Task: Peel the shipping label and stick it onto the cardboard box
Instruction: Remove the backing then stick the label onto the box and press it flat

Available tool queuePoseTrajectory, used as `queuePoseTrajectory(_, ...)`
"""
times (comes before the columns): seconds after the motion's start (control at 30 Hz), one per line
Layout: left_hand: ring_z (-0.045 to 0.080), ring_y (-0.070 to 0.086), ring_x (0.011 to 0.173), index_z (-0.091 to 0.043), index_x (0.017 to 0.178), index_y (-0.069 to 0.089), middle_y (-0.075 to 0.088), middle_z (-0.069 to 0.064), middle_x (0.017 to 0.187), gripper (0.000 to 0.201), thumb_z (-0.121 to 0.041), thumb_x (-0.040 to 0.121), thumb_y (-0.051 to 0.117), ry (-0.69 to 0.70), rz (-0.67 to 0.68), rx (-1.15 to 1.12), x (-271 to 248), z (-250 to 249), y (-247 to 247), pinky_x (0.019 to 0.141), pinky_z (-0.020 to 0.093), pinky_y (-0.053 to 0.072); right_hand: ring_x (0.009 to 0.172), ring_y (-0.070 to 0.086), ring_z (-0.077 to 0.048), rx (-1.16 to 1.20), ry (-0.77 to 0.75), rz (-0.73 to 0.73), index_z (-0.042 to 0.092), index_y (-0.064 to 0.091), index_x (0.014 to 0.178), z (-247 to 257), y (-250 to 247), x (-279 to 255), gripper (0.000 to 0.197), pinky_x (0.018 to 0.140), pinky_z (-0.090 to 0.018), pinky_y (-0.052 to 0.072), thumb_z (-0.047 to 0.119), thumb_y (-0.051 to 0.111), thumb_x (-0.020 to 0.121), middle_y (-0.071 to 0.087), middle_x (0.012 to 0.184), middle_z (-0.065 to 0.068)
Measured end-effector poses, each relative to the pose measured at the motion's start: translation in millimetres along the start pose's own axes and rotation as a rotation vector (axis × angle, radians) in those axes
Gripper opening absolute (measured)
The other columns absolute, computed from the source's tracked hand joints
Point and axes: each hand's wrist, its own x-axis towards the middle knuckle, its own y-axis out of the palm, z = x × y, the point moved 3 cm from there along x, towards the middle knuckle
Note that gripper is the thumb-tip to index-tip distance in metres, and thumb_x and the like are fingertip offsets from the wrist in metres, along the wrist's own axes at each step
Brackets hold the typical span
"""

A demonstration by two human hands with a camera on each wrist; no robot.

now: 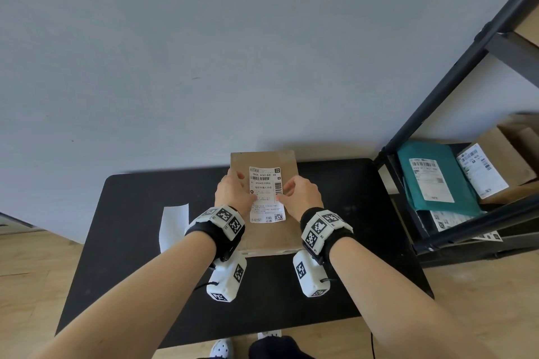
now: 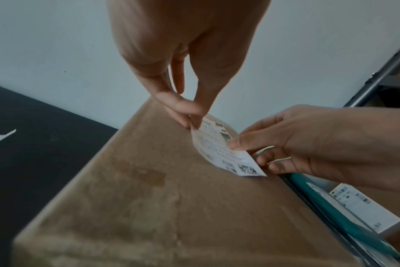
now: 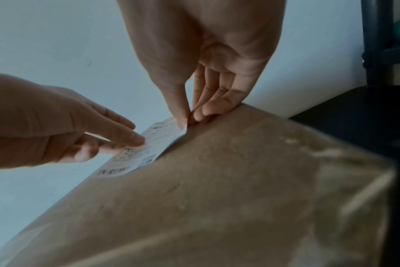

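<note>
Item: cardboard box [image 1: 271,237], lying flat on the dark surface [image 1: 140,259]. Shipping label [image 1: 266,194] held low over the box top. Left hand [image 1: 233,192] and right hand [image 1: 303,195], each with fingers pinching a side edge. Advice: keep the label taut, lower one end first, smooth outward. Beyond: shelf rack [image 1: 455,114]

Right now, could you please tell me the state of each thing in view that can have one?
shipping label: peeled, held over the box top, not pressed flat
cardboard box: closed, on the black table
left hand: pinches the label's left edge
right hand: pinches the label's right edge
backing paper: lies discarded on the table
</note>
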Motion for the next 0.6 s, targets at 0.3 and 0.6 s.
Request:
queuePoseTrajectory(0.3, 0.019, 0.038, 0.134, -0.023, 0.128, 0.054, 0.038, -0.004, 0.148, 0.066, -0.036, 0.068, 0.081, 0.274, 0.046, 0.342, -6.7, 16.9, -17.3, 0.106, 0.040, 0.039, 0.144, 0.026, -0.023, -0.471, -0.467, 0.091, 0.010, 0.037, 0.142, 15.4, -2.2, 9.9, 0.054, 0.115, -0.041, 0.027, 0.039, 0.042, 0.097, 0.028, 0.156, -0.005)
queuePoseTrajectory(0.6, 0.015, 0.002, 0.151, -0.025, 0.153, 0.012, 0.004, -0.009, 0.163, 0.118, -0.051, 0.061, 0.082, 0.255, 0.315, 0.437, -5.5, 46.5, -25.2, 0.123, 0.049, 0.008, 0.149, -0.011, -0.012, -0.708, -0.355, 0.395, 0.013, -0.004, 0.152, 14.6, 6.5, 22.2, 0.065, 0.122, -0.040, 0.000, 0.045, 0.018, 0.100, -0.011, 0.162, 0.001)
